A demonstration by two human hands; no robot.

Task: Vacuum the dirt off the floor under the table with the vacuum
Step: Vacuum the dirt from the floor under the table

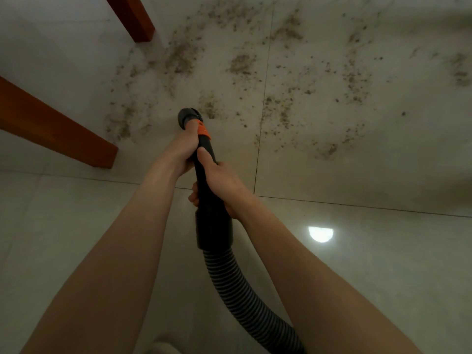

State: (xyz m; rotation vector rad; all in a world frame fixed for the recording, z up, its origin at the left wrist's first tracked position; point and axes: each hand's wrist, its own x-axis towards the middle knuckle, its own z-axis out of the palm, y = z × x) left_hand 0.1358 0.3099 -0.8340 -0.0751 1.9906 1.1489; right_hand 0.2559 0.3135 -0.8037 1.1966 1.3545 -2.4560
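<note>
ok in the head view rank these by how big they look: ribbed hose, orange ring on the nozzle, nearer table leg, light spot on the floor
1. nearer table leg
2. ribbed hose, looks close to the leg, and being nearer the camera makes this unsure
3. light spot
4. orange ring, only slightly smaller than the spot

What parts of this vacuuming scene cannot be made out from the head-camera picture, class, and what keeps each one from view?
- Vacuum body: the hose runs off the bottom edge.
- Nozzle opening: it faces the floor, so contact with the tiles cannot be told.
- Tabletop: only two wooden legs show, cut by the top and left edges.
- Dirt at the far right: blurred, its extent unclear.
- Grip under the tube: left hand and right hand cover it.
</note>
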